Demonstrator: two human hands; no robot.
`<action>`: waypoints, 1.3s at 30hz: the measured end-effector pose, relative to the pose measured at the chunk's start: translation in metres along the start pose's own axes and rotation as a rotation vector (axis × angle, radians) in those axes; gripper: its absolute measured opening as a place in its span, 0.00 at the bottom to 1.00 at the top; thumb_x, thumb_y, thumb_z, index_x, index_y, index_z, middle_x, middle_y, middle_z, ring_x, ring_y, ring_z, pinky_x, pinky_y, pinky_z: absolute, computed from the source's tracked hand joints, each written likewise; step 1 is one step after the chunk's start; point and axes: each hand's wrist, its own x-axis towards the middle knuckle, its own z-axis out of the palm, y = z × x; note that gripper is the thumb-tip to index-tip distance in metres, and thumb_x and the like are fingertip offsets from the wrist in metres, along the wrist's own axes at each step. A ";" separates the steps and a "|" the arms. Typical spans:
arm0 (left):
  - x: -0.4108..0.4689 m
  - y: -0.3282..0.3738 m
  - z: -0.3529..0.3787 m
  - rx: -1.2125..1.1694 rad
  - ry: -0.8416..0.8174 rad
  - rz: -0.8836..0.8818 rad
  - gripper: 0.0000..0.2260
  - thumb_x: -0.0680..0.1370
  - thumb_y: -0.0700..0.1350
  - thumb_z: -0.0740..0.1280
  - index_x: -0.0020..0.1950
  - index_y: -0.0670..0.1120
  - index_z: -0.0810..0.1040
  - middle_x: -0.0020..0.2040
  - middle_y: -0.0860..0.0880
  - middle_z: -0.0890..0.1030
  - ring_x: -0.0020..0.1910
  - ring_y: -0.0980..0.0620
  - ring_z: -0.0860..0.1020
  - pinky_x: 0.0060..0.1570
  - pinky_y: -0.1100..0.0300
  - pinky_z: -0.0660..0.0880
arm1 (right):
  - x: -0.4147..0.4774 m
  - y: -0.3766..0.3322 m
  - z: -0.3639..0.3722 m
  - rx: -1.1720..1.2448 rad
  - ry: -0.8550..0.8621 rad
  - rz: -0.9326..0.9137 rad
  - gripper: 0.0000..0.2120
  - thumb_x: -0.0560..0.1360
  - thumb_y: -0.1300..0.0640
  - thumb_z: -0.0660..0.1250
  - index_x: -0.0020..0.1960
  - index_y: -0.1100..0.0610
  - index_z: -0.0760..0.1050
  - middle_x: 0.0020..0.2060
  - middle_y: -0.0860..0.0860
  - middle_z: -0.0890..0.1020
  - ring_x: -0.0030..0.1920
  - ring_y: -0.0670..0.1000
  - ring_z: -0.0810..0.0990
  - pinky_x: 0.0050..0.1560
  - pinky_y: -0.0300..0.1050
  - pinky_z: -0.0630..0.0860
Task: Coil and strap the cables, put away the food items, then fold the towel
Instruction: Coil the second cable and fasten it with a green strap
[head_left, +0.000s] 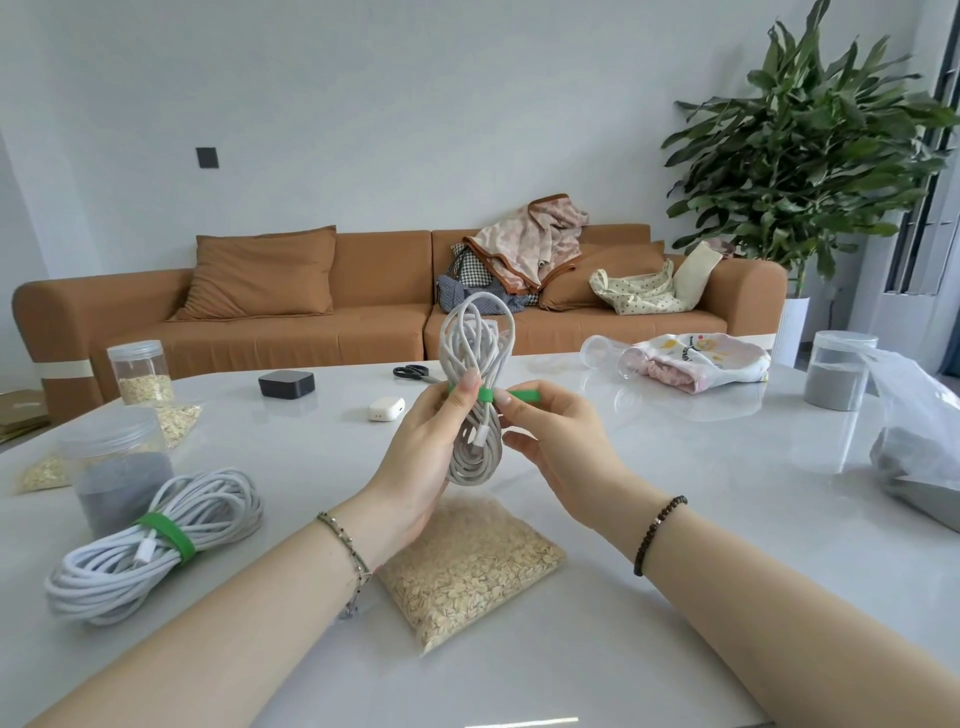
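My left hand (423, 457) grips a coiled white cable (475, 343) upright above the table, its index finger pressing a green strap (519, 396) wrapped round the coil's waist. My right hand (553, 441) pinches the strap's free end, which sticks out to the right. A second white cable coil (150, 545), bound with a green strap, lies at the front left. A clear bag of oats (467, 566) lies under my hands. A patterned towel (696, 361) lies bunched at the back right.
On the white table (675, 519): a jar of oats (140, 371), small oat bags (176, 421), a lidded jar of grey powder (117, 467), another grey jar (839, 369), a plastic bag (919, 431), scissors (413, 371), a black box (285, 383), a white case (385, 409). A brown sofa stands behind.
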 end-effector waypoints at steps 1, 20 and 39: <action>0.000 0.001 -0.001 0.014 -0.019 -0.004 0.26 0.76 0.63 0.66 0.65 0.46 0.79 0.60 0.47 0.84 0.63 0.50 0.80 0.69 0.47 0.72 | 0.000 0.000 -0.001 -0.012 0.003 -0.001 0.04 0.77 0.60 0.72 0.45 0.60 0.79 0.39 0.53 0.82 0.42 0.49 0.80 0.49 0.44 0.76; 0.002 -0.007 -0.005 0.092 0.025 0.077 0.11 0.83 0.47 0.65 0.60 0.41 0.80 0.43 0.45 0.84 0.39 0.50 0.82 0.37 0.61 0.76 | 0.003 0.001 -0.001 0.065 0.048 -0.023 0.03 0.77 0.64 0.70 0.48 0.64 0.77 0.37 0.56 0.81 0.36 0.50 0.81 0.41 0.41 0.80; 0.000 -0.001 -0.002 0.004 0.070 0.081 0.18 0.76 0.49 0.71 0.63 0.44 0.74 0.53 0.45 0.82 0.53 0.47 0.82 0.54 0.47 0.78 | -0.001 -0.002 -0.002 -0.118 0.062 0.017 0.15 0.72 0.48 0.76 0.49 0.58 0.81 0.39 0.48 0.81 0.37 0.48 0.77 0.42 0.45 0.75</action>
